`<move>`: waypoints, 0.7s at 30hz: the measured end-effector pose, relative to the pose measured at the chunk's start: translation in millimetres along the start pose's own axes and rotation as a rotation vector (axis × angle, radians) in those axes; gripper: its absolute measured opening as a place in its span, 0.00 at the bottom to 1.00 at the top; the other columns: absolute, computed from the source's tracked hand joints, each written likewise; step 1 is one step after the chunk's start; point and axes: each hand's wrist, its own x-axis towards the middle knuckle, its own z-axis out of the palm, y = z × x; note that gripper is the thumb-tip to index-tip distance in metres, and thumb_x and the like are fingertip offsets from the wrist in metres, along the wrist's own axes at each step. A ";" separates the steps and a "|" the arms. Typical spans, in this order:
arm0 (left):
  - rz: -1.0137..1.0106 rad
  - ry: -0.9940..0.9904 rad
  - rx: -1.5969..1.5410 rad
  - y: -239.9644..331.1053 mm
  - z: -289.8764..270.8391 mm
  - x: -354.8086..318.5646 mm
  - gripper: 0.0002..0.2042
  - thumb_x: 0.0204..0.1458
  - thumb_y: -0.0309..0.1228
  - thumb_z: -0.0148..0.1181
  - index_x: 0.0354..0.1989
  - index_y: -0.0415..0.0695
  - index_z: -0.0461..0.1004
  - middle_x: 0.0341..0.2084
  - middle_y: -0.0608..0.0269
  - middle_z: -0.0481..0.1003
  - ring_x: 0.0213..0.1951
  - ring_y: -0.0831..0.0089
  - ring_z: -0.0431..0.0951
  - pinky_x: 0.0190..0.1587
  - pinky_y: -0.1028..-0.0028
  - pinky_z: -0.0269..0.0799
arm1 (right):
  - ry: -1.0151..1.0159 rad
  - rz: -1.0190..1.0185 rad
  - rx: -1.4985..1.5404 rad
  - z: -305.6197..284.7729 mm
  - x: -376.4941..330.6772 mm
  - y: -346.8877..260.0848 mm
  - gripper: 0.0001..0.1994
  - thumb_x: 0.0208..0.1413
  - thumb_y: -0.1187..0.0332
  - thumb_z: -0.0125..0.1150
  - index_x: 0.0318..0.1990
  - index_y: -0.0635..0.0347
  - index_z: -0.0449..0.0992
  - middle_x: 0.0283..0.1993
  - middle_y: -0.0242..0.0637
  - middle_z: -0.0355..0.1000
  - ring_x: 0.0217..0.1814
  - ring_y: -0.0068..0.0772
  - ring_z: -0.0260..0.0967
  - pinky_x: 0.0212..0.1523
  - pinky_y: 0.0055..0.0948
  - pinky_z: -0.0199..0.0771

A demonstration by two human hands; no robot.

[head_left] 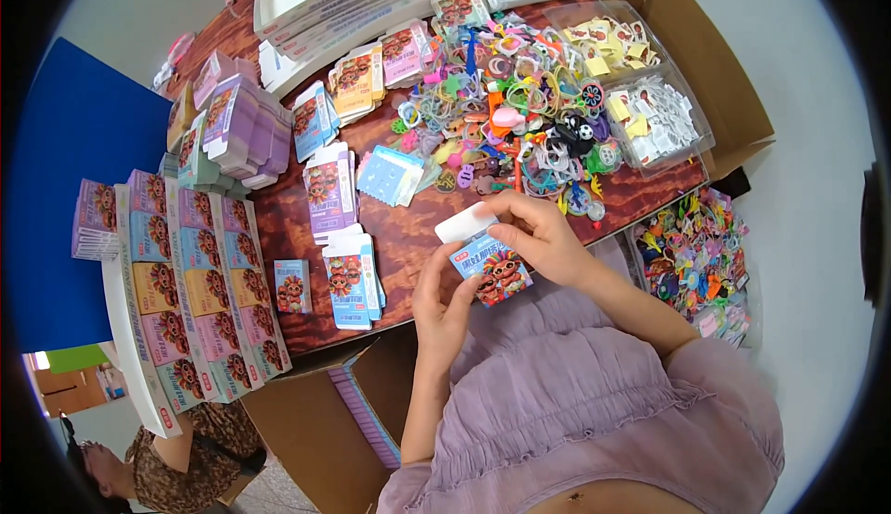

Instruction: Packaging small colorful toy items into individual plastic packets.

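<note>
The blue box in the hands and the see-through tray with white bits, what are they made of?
The blue box looks like thin, smooth printed card: flat sides, straight edges and a plain white flap. The see-through tray is probably thin, shiny clear plastic, because its wall is transparent and catches light.

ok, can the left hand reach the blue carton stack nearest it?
Probably yes: only tabletop shows between the left hand and the blue carton stack, though it would need to release the small blue box first.
</note>
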 end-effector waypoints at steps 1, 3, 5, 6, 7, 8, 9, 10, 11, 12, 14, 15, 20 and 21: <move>-0.017 -0.014 0.020 1.4 -2.5 1.6 0.22 0.55 0.17 0.58 0.60 0.36 0.65 0.46 0.58 0.72 0.44 0.75 0.77 0.42 0.77 0.76 | 0.063 0.049 0.101 5.7 -0.5 -8.6 0.05 0.59 0.76 0.57 0.41 0.66 0.76 0.37 0.32 0.69 0.37 0.17 0.67 0.37 0.21 0.67; -0.036 -0.030 0.041 -1.3 -4.5 2.2 0.21 0.56 0.17 0.58 0.59 0.36 0.65 0.46 0.58 0.72 0.43 0.75 0.77 0.42 0.77 0.76 | 0.128 0.098 0.202 5.7 -0.8 -9.7 0.04 0.59 0.76 0.58 0.39 0.66 0.76 0.37 0.31 0.70 0.37 0.18 0.67 0.37 0.21 0.68; 0.008 -0.016 0.148 -6.5 -6.9 1.3 0.23 0.56 0.16 0.57 0.60 0.36 0.62 0.47 0.55 0.72 0.43 0.74 0.78 0.42 0.76 0.76 | -0.045 -0.054 -0.039 -1.9 0.4 0.9 0.04 0.58 0.77 0.59 0.40 0.65 0.75 0.38 0.30 0.71 0.39 0.17 0.68 0.38 0.20 0.68; 0.008 -0.016 0.149 -5.0 -5.3 0.3 0.23 0.56 0.16 0.57 0.60 0.36 0.62 0.47 0.55 0.72 0.43 0.74 0.78 0.42 0.76 0.76 | -0.045 -0.055 -0.038 0.0 -0.4 5.9 0.04 0.58 0.77 0.59 0.40 0.65 0.75 0.38 0.30 0.71 0.39 0.17 0.68 0.38 0.20 0.68; 0.042 0.010 0.163 -2.2 -1.0 -1.3 0.23 0.56 0.16 0.57 0.60 0.36 0.60 0.47 0.54 0.72 0.42 0.72 0.78 0.42 0.76 0.76 | -0.042 -0.010 0.088 2.3 -2.7 11.3 0.04 0.57 0.77 0.60 0.39 0.64 0.75 0.37 0.30 0.71 0.39 0.17 0.68 0.38 0.20 0.69; 0.076 0.036 0.177 -0.6 1.5 -2.4 0.24 0.56 0.16 0.57 0.61 0.37 0.58 0.47 0.52 0.72 0.42 0.71 0.79 0.42 0.75 0.77 | -0.039 0.036 0.214 4.0 -4.6 13.6 0.04 0.56 0.78 0.61 0.39 0.64 0.75 0.37 0.30 0.71 0.39 0.17 0.68 0.37 0.21 0.69; 0.075 0.034 0.176 -0.4 1.4 -2.4 0.24 0.56 0.16 0.57 0.61 0.37 0.58 0.47 0.52 0.72 0.42 0.71 0.79 0.42 0.75 0.77 | -0.037 0.037 0.213 5.2 -5.8 13.2 0.04 0.56 0.78 0.61 0.39 0.64 0.75 0.37 0.30 0.71 0.39 0.17 0.68 0.37 0.21 0.69; 0.072 0.010 0.256 -0.1 0.2 -1.9 0.25 0.56 0.15 0.56 0.61 0.37 0.56 0.47 0.51 0.73 0.42 0.69 0.79 0.42 0.74 0.77 | -0.014 0.125 0.228 6.7 -6.3 13.1 0.03 0.55 0.78 0.63 0.37 0.64 0.76 0.36 0.30 0.72 0.38 0.17 0.69 0.36 0.20 0.70; 0.069 -0.014 0.335 0.2 -0.5 -1.5 0.25 0.56 0.15 0.56 0.61 0.38 0.55 0.47 0.50 0.73 0.42 0.68 0.79 0.42 0.73 0.77 | 0.010 0.213 0.242 7.5 -6.5 13.1 0.03 0.54 0.78 0.64 0.35 0.65 0.76 0.35 0.30 0.73 0.37 0.16 0.70 0.35 0.20 0.71; 0.068 -0.013 0.334 3.2 0.0 -1.5 0.25 0.56 0.15 0.56 0.61 0.38 0.55 0.47 0.50 0.73 0.42 0.68 0.79 0.42 0.73 0.77 | 0.009 0.214 0.241 6.5 -6.2 12.4 0.03 0.54 0.78 0.64 0.35 0.65 0.76 0.35 0.30 0.73 0.37 0.16 0.70 0.35 0.20 0.71; 0.005 -0.048 0.341 12.0 0.9 -2.6 0.26 0.56 0.15 0.56 0.62 0.39 0.55 0.46 0.49 0.73 0.43 0.67 0.80 0.42 0.72 0.77 | 0.044 0.329 0.243 4.2 -4.2 8.8 0.04 0.52 0.77 0.66 0.33 0.66 0.76 0.32 0.31 0.76 0.32 0.16 0.71 0.32 0.20 0.72; 0.004 -0.045 0.342 12.4 0.1 -3.0 0.26 0.56 0.15 0.56 0.62 0.39 0.55 0.46 0.49 0.73 0.43 0.67 0.80 0.42 0.72 0.77 | 0.061 0.318 0.233 5.4 -3.6 6.4 0.04 0.53 0.76 0.66 0.32 0.66 0.77 0.29 0.31 0.77 0.30 0.16 0.72 0.30 0.20 0.73; 0.033 -0.091 0.364 15.0 -2.6 -2.8 0.29 0.56 0.15 0.56 0.65 0.40 0.54 0.47 0.50 0.74 0.43 0.66 0.80 0.42 0.70 0.77 | 0.041 0.367 0.224 1.7 -1.5 1.7 0.04 0.54 0.76 0.66 0.33 0.66 0.77 0.29 0.31 0.77 0.30 0.15 0.72 0.30 0.19 0.72; 0.031 -0.092 0.364 15.9 -3.7 -2.3 0.29 0.56 0.15 0.56 0.65 0.40 0.54 0.47 0.50 0.74 0.43 0.66 0.80 0.42 0.70 0.77 | 0.027 0.354 0.212 1.2 -1.0 1.5 0.04 0.54 0.75 0.66 0.34 0.66 0.78 0.29 0.31 0.77 0.30 0.14 0.73 0.30 0.17 0.72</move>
